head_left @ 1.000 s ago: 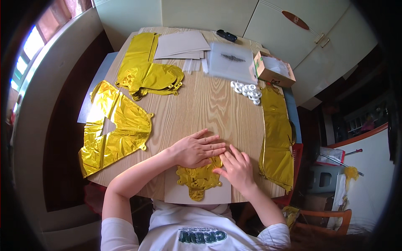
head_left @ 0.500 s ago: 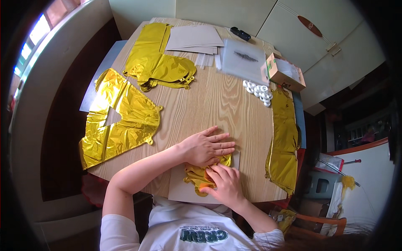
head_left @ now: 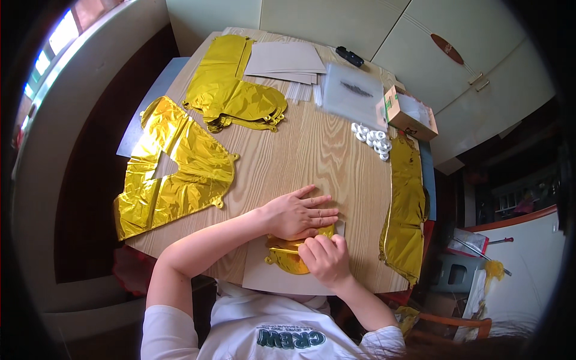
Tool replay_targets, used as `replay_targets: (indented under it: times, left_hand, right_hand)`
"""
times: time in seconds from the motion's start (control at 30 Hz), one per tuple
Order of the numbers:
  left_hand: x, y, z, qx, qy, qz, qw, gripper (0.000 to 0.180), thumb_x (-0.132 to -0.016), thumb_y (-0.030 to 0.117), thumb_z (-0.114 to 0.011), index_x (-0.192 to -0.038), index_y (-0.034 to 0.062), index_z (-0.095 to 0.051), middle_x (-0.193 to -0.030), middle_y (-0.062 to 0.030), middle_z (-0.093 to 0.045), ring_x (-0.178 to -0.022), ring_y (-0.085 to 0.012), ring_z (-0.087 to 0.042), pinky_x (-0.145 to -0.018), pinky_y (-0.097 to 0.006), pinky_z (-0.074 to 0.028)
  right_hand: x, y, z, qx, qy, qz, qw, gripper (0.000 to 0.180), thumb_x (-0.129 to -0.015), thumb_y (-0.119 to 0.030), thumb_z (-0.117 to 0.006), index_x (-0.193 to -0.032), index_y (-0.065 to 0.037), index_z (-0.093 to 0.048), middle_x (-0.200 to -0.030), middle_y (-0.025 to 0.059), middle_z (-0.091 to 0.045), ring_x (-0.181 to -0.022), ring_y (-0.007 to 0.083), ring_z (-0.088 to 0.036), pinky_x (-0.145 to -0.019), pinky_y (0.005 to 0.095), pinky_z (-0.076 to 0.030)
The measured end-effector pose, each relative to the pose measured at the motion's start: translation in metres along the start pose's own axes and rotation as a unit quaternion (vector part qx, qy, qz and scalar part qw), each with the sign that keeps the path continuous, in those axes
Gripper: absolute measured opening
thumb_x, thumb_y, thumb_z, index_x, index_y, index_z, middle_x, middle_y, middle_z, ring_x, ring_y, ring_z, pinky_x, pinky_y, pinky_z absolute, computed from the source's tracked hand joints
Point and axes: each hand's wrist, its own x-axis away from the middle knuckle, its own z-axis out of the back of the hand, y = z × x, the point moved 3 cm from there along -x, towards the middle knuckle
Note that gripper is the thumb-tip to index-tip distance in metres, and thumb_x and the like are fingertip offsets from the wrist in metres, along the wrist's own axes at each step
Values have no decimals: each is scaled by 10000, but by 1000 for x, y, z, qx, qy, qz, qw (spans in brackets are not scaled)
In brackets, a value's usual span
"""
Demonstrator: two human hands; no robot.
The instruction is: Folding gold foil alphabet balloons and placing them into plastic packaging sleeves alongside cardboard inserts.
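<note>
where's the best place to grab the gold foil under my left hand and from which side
Probably pinch the near edge of the gold foil, coming from your body side. That rounded edge lies uncovered over the grey card, with a small tab at its left, while your left hand lies flat across the far part and your right hand curls at the right.

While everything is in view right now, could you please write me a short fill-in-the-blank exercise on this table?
1. The left hand lies palm ____ across the gold foil piece.
2. The curled hand touching that foil is the person's ____ one.
3. Nearer the person than the cardboard box, the small heaped rolls are coloured ____.
4. The grey card sheets lie to the ____ of the clear plastic sheets.

Missing words: down; right; white; left.
</note>
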Motion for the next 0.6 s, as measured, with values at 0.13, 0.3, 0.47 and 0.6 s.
replay_targets:
  times: [0.13, 0.3, 0.47, 0.6]
  left_hand:
    - [0, 0, 1, 3, -2, 0, 1000, 567, -1008, 449, -354, -1525, 217, -345, -1561, 53, -359, -1485, -211, -234, -1211, -525, -76]
    - [0, 0, -1, 2, 7, 0, 1000, 574, -1003, 449, -368, -1526, 215, -343, -1559, 61, -362, -1486, -205, -231, -1209, -528, -82]
    - [-1, -1, -2, -1, 5, -2, 1000, 571, -1003, 449, -367, -1524, 216, -347, -1560, 74, -357, -1488, -199, -224, -1208, -528, -85]
    - [0, -2, -1, 4, 6, -3, 1000, 564, -1006, 451, -359, -1522, 222, -353, -1563, 85, -349, -1489, -198, -221, -1207, -529, -85]
  right_hand:
    - [1, -1, -8, 17, -12, 22, 1000, 149, -808, -149, -653, -952, -135, -618, -882, -6, -573, -815, 143, -572, -735, 344, -398]
    - [1, -2, -7, -42, -15, 0, 999, 196, -817, -160, -647, -1009, -125, -633, -894, 2, -582, -821, 155, -578, -722, 344, -409]
    - [6, 3, -7, -33, -10, -5, 999, 209, -813, -156, -642, -1019, -124, -633, -902, -5, -586, -819, 150, -578, -716, 337, -411]
    - [3, 7, -5, 35, -15, 13, 999, 176, -809, -149, -641, -984, -135, -626, -886, -17, -574, -790, 142, -563, -714, 339, -407]
